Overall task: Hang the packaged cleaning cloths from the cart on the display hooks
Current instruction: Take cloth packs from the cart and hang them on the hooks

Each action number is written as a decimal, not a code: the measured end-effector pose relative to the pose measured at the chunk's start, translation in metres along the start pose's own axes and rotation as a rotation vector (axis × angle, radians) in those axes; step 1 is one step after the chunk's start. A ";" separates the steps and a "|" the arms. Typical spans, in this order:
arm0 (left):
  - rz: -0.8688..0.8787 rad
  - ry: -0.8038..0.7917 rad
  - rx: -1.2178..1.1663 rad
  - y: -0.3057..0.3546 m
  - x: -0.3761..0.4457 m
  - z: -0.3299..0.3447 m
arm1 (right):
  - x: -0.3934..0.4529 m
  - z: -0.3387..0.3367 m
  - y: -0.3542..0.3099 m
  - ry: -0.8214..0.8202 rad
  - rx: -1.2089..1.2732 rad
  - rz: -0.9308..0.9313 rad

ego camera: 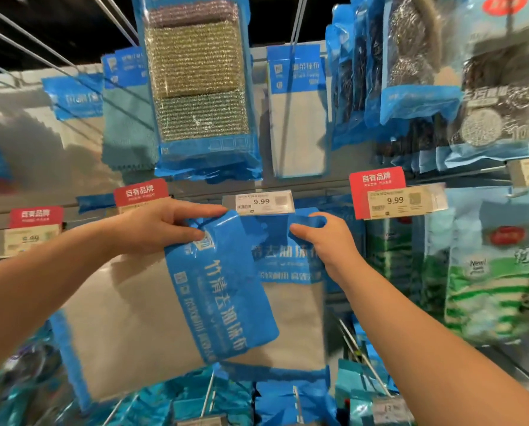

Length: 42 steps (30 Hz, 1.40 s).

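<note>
Two bare forearms reach up from the lower corners toward the display wall. On the left side, the left hand (161,224) grips the top edge of a packaged cleaning cloth (177,305), thumb underneath and fingers curled over the blue header, so the pack hangs tilted with its grey cloth body sloping down to the left. To the right, the right hand (327,241) pinches the blue header of a second cloth pack (290,309), which hangs upright just behind and beside the first; the two packs overlap. Its header sits right under the white price tag (258,202) reading 9.99, and it seems to be on a hook there, though the hook itself is hidden behind the tag. A second 9.99 tag with a red label (393,195) lies further right. Above hang a pack of scouring pads (200,87), teal and white cloths, and bags of steel scourers (410,56). Green-and-white bags (497,272) fill the right side. Bare hooks (364,361) and more blue packs show along the bottom.
</note>
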<state>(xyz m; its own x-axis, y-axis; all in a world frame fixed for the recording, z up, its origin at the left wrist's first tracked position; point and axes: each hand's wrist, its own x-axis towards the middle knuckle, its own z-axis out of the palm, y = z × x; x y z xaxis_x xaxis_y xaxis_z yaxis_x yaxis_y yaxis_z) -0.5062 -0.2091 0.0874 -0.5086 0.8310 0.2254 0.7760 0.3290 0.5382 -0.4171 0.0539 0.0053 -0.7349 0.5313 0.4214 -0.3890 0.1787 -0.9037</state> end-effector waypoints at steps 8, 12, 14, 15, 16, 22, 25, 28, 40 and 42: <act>0.036 -0.010 -0.172 0.005 0.000 -0.006 | 0.010 0.011 -0.010 -0.006 0.017 -0.005; 0.025 -0.040 -0.107 0.002 0.002 -0.011 | 0.016 0.013 -0.009 -0.009 -0.026 0.054; 0.012 -0.014 -0.100 0.004 0.002 -0.009 | 0.019 0.011 -0.006 -0.006 -0.038 0.084; 0.015 0.009 -0.088 0.005 0.002 -0.007 | 0.019 0.011 -0.004 -0.009 -0.043 0.091; 0.014 0.020 -0.097 0.005 0.002 -0.006 | 0.019 0.011 -0.004 -0.014 -0.050 0.096; 0.004 0.042 -0.151 0.005 -0.006 0.002 | 0.003 -0.002 0.009 -0.027 -0.073 0.071; 0.050 0.119 -0.245 -0.004 -0.012 0.012 | -0.023 -0.007 0.028 0.027 -0.119 0.021; 0.075 0.259 -0.391 -0.021 -0.019 0.034 | -0.055 -0.004 0.037 0.163 -0.058 -0.046; 0.070 0.612 -0.844 -0.053 0.004 0.111 | -0.069 -0.002 0.022 -0.011 0.016 0.080; 0.046 0.638 -0.822 -0.056 0.009 0.113 | -0.052 -0.001 0.017 0.034 -0.101 -0.034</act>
<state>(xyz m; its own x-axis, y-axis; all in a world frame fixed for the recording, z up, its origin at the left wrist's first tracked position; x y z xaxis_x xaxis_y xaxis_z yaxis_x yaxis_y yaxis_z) -0.5116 -0.1696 -0.0324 -0.7735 0.3650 0.5182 0.4275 -0.3032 0.8516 -0.3844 0.0303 -0.0320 -0.7019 0.5513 0.4509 -0.3542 0.2791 -0.8926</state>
